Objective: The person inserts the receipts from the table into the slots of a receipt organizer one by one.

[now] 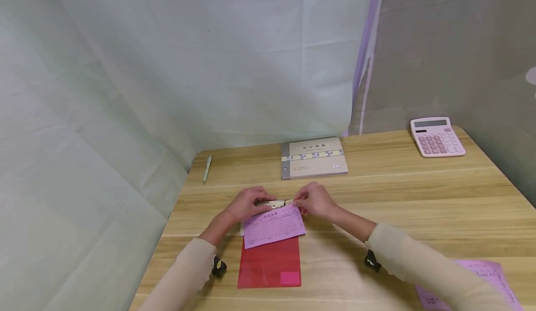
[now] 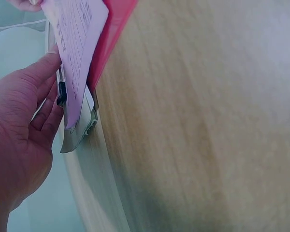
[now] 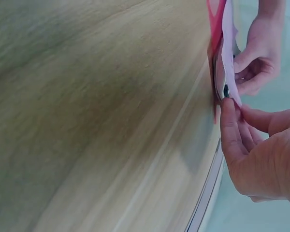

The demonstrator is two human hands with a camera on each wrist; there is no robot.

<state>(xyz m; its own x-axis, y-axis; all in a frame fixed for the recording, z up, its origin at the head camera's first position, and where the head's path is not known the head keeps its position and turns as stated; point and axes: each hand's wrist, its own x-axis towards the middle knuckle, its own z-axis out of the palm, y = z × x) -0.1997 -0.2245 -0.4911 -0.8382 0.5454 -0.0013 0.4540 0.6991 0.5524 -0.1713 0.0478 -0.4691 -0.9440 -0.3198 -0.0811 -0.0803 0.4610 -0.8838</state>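
Note:
A translucent red board [image 1: 268, 264] lies on the table with a metal clip [image 1: 274, 204] at its far end. Over its upper half slants a pink printed slip [image 1: 274, 227], with the pale edges of other sheets [image 2: 84, 123] underneath. My left hand [image 1: 250, 204] grips the clip, thumb on the near side and fingers behind it. At the slip's upper right corner my right hand [image 1: 314, 200] pinches the paper between thumb and fingers. In the right wrist view, the right hand [image 3: 261, 145] holds that corner close beside the clip.
A beige booklet [image 1: 314, 158] lies beyond the hands. To the far left is a pen [image 1: 207, 168], and a pink calculator [image 1: 437, 137] sits at the far right. Another pink slip [image 1: 487, 274] lies near right, partly under the right sleeve. Curtains hang behind the wooden table [image 1: 377, 181].

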